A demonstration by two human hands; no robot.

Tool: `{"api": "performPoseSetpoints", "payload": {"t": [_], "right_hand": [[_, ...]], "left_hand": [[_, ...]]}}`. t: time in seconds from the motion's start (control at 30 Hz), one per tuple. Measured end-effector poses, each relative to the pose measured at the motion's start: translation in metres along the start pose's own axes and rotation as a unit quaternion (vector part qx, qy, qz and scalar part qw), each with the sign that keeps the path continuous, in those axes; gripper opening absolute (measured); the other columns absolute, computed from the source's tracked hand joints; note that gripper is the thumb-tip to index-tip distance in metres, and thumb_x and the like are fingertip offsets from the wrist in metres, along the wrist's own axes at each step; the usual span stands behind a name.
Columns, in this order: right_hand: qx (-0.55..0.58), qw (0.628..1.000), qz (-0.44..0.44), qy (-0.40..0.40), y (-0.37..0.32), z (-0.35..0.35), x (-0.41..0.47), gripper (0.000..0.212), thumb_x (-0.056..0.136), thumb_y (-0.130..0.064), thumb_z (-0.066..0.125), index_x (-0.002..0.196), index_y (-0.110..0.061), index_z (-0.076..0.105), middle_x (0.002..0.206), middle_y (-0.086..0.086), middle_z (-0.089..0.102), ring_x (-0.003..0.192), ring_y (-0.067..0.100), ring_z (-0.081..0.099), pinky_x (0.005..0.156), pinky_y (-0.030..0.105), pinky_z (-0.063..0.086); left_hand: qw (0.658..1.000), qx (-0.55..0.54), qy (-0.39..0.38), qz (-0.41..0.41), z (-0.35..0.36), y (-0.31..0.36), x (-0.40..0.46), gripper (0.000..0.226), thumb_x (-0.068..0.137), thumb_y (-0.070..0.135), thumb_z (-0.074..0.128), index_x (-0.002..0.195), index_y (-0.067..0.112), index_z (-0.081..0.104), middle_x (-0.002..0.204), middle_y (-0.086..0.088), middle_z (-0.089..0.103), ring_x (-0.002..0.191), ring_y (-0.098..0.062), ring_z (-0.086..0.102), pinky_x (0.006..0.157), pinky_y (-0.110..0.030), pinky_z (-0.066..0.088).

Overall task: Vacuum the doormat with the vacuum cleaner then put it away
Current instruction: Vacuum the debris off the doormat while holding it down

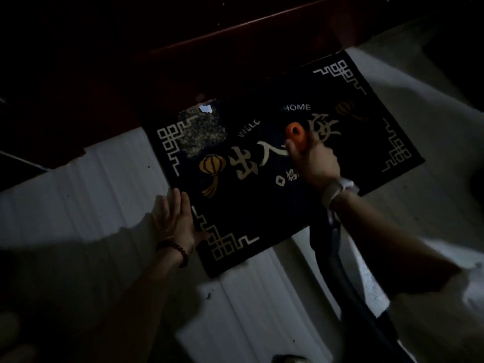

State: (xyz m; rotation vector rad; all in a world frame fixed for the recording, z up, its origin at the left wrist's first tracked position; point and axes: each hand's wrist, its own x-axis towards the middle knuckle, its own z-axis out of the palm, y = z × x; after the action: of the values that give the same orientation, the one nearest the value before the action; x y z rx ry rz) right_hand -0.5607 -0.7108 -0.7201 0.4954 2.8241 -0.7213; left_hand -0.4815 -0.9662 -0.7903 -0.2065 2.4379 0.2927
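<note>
Dark hose (337, 260) trailed from the right hand (314, 163), which gripped the orange-tipped vacuum cleaner (294, 134) mid-doormat (251, 195) while the flat left hand (175, 216) pressed its edge, so vacuuming looked underway, storing undone.

The doormat (262, 163) is a dark, matt textile with a short, rough pile; its border pattern, characters and lanterns are set into the pile in pale and orange tones. One speckled patch near its far left corner looks coarser than the rest. The vacuum cleaner (295, 136) shows a smooth orange plastic part and a dark, slightly glossy hose. The floor (110, 195) is pale, smooth and hard. The door (183, 48) appears as dark reddish wood with a faint sheen.
</note>
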Motion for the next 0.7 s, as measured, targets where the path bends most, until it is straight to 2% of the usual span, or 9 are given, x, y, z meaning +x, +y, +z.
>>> {"api": "performPoseSetpoints", "payload": {"t": [0.07,0.17,0.33,0.43,0.5,0.6,0.7], "right_hand": [[-0.015,0.999,-0.037,-0.026,0.002,0.013,-0.04,0.048,0.091,-0.054,0.041,0.126,-0.021,0.038,0.094,0.009,0.062,0.076,0.026,0.059,0.064,0.032,0.043],[-0.04,0.997,-0.029,-0.065,0.012,0.017,-0.083,0.051,0.089,-0.056,0.042,0.129,-0.025,0.036,0.097,0.01,0.063,0.083,0.03,0.063,0.07,0.036,0.05],[0.041,0.996,0.08,-0.018,0.034,-0.012,-0.028,0.05,0.087,-0.055,0.047,0.122,-0.019,0.048,0.113,0.017,0.062,0.103,0.038,0.058,0.084,0.04,0.045],[0.063,0.993,0.103,0.017,0.029,-0.015,-0.004,0.052,0.088,-0.055,0.046,0.123,-0.017,0.046,0.115,0.017,0.06,0.105,0.037,0.057,0.08,0.036,0.041],[0.053,0.995,0.082,0.014,0.022,-0.006,-0.016,0.049,0.09,-0.053,0.045,0.123,-0.017,0.044,0.112,0.015,0.061,0.099,0.035,0.059,0.077,0.036,0.043],[0.006,0.999,-0.023,-0.04,0.015,0.014,-0.071,0.048,0.091,-0.051,0.043,0.127,-0.021,0.038,0.101,0.01,0.065,0.083,0.028,0.064,0.069,0.034,0.049],[-0.054,0.99,-0.093,-0.092,0.018,0.023,-0.121,0.051,0.09,-0.052,0.042,0.132,-0.025,0.033,0.101,0.009,0.067,0.087,0.03,0.065,0.068,0.028,0.042]], "left_hand": [[1.0,0.003,-0.004,-0.008,-0.001,0.001,0.001,0.109,0.079,0.049,0.066,0.148,0.017,-0.012,0.155,0.001,-0.022,0.143,-0.029,-0.02,0.116,-0.055,-0.001],[1.0,0.003,-0.009,-0.008,0.001,0.0,0.001,0.109,0.079,0.048,0.066,0.148,0.018,-0.013,0.155,0.002,-0.023,0.142,-0.029,-0.021,0.115,-0.054,-0.002],[1.0,-0.005,-0.013,-0.006,0.005,-0.003,0.004,0.112,0.077,0.05,0.066,0.147,0.017,-0.015,0.154,0.001,-0.025,0.141,-0.03,-0.025,0.117,-0.053,-0.002],[1.0,-0.003,-0.003,-0.002,0.004,-0.004,0.003,0.113,0.076,0.053,0.066,0.148,0.018,-0.014,0.154,0.002,-0.024,0.141,-0.03,-0.023,0.115,-0.052,-0.002],[1.0,-0.001,0.001,0.0,0.004,-0.004,0.002,0.113,0.076,0.053,0.066,0.148,0.018,-0.013,0.155,0.002,-0.024,0.141,-0.029,-0.023,0.115,-0.053,-0.002],[1.0,-0.002,0.001,0.001,0.003,-0.004,0.0,0.111,0.077,0.052,0.066,0.148,0.019,-0.012,0.154,0.004,-0.024,0.141,-0.029,-0.024,0.115,-0.054,-0.003],[1.0,-0.003,0.0,0.006,0.003,-0.005,0.0,0.111,0.077,0.054,0.065,0.148,0.019,-0.012,0.154,0.004,-0.024,0.142,-0.029,-0.023,0.115,-0.053,-0.003]]}}
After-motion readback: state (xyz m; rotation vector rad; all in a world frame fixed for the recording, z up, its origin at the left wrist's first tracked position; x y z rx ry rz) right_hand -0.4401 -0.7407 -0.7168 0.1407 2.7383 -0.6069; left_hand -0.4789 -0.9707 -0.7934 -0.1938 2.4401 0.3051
